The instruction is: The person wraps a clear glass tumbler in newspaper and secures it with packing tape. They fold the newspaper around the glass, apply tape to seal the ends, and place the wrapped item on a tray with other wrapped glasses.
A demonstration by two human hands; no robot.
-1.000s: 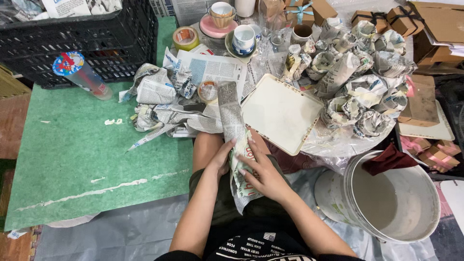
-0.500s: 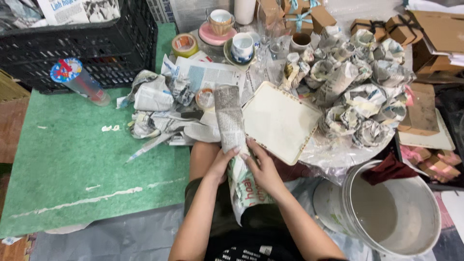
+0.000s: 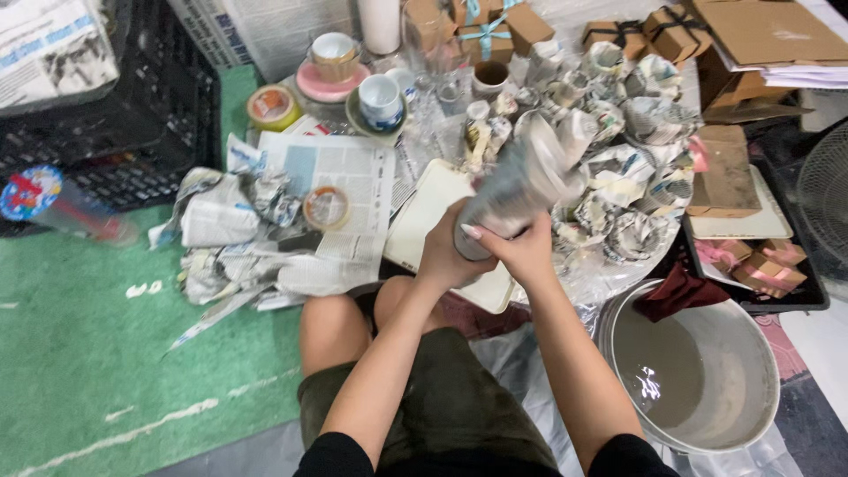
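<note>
View from above of a person sitting on the floor with bare knees drawn up, both arms reaching forward. The left hand (image 3: 444, 256) and the right hand (image 3: 523, 252) are closed together around the lower end of a long, grey, newspaper-wrapped bundle (image 3: 519, 181), which is lifted off the floor and tilts up and away toward the right; it is blurred, so what lies inside the paper cannot be told. The left fingers curl round the bundle's base from the near side, with pale nails showing, and the right hand cups it from the other side. Just beneath the hands lies a cream rectangular tray (image 3: 424, 221) on the floor, partly hidden by them. To the left, on a green mat (image 3: 88, 353), sits a heap of crumpled newspaper sheets (image 3: 238, 238) with a roll of brown tape (image 3: 326, 208) resting on a flat newspaper page. Beyond the hands is a cluster of many small newspaper-wrapped bundles (image 3: 618, 177) on clear plastic sheeting. Farther back stand a white cup on a green saucer (image 3: 382, 97) and a cup on a pink saucer (image 3: 332, 60). At lower right is a large grey round bucket (image 3: 698, 371) holding murky water, a dark red cloth (image 3: 676, 291) draped over its rim.
</note>
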